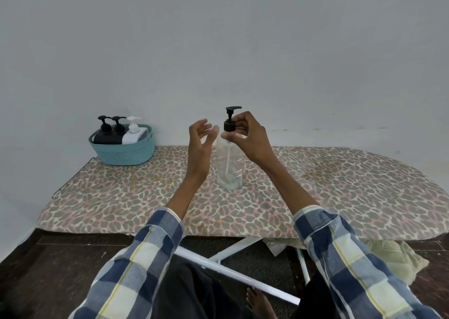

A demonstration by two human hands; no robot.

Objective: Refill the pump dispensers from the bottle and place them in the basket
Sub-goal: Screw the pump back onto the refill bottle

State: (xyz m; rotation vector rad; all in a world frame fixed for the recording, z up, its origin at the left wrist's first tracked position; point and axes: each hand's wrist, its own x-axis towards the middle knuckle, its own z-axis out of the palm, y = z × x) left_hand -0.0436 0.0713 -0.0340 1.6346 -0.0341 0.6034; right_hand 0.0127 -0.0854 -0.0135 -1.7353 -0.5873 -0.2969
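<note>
A clear pump dispenser (229,163) stands upright near the middle of the leopard-print ironing board (340,192), closer to its far edge by the wall than to the near edge. The right hand (250,134) has its grip pinched round the black pump collar (228,126) at the top. The left hand (200,139) hovers just beside the dispenser, fingers loosely spread, holding nothing. At the board's far-left corner sits the teal basket (125,154), holding two black dispensers (108,136) and a white dispenser (134,135). Bare board lies between basket and hands, and to the right.
</note>
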